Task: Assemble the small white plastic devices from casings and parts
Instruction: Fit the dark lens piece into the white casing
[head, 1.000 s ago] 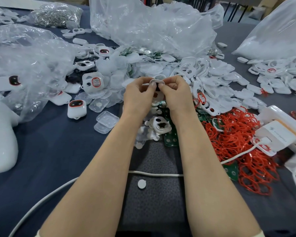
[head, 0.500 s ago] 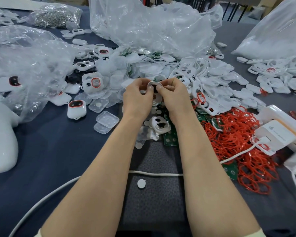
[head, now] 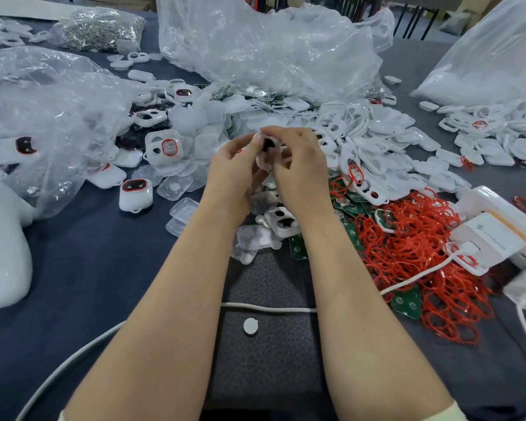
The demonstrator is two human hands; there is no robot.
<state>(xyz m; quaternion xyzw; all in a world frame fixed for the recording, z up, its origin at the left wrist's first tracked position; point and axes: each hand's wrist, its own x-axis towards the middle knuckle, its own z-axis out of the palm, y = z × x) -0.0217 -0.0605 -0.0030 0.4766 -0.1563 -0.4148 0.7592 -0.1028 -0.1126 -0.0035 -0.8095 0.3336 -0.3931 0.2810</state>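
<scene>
Casing: the small white casing [head: 264,156] is held off the table between your two hands, above the heap of parts, with a dark opening turned up toward you.
Left hand: your left hand [head: 236,168] pinches the casing's left edge, thumb tip up at the top rim.
Right hand: your right hand [head: 299,165] has its fingers curled over the right side and grips it (what the fingertips are pressing underneath is hidden).
Just below: a second casing with two holes [head: 281,221] lies between your wrists, beside the green circuit boards [head: 348,208].
Further out: the red rings [head: 407,247] are heaped to your right, loose white shells [head: 377,138] lie beyond them, a finished device [head: 135,194] with a red rim stands to your left, and a white cable [head: 268,308] runs under both forearms.
Risk: if you squeeze unevenly, I judge the part could seat crooked or pop out. Anything dropped would be lost among the look-alike shells below.
Risk, second: your forearms rest over the cable, so a wide elbow move could drag it through the rings.
Change: a second ago the piece sat high at your fingertips, showing a pale ring. Since then you have tipped it so the dark opening shows, and your right fingers have closed further over it.
</scene>
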